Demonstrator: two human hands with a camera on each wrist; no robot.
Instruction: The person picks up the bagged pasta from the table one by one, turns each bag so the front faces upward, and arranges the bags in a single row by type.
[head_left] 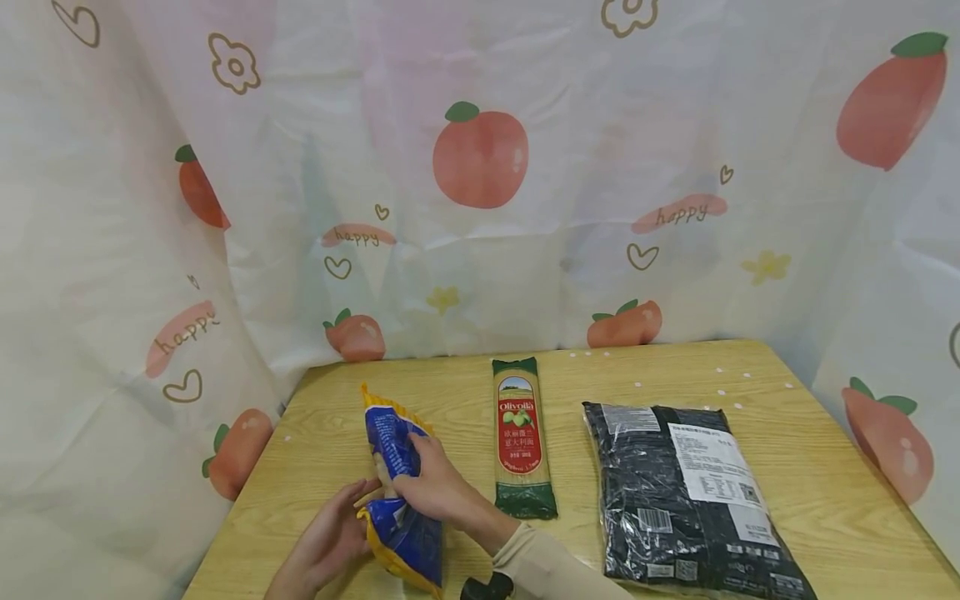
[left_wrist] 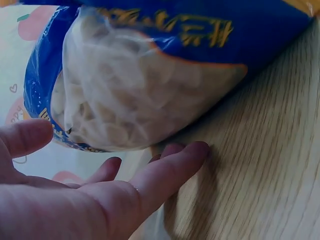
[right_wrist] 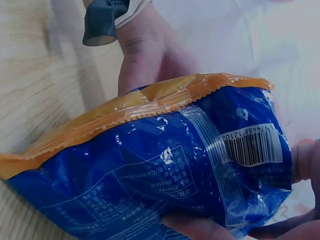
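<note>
A pale, creased cloth (head_left: 570, 275) printed with peaches and hearts hangs behind and beside the wood-grained counter (head_left: 457, 392). At the near left of it you have the blue and yellow bag (head_left: 418, 529), upended and bent at the middle; whether its lower edge bears on the counter is hard to tell. Your right hand (head_left: 438, 492) grips its printed back, fingers and thumb pressing into the film. Your left hand (head_left: 330, 537) lies on the bag's left, fingers spread and loose, not gripping.

The film is thin, glossy and crinkled, with serrated yellow ends and a clear window (left_wrist: 125, 95) showing small pale pieces. Expect a soft, moderately light load that shifts and sags, and a slick skin; the pieces may crack if squeezed hard. The full middle, supported from both faces, should hold better than the flat ends.

To the right lie a slim, straight spaghetti packet (head_left: 521, 437), probably stiff but brittle, and a broad, wrinkled black package (head_left: 652, 475), likely the heaviest.
</note>
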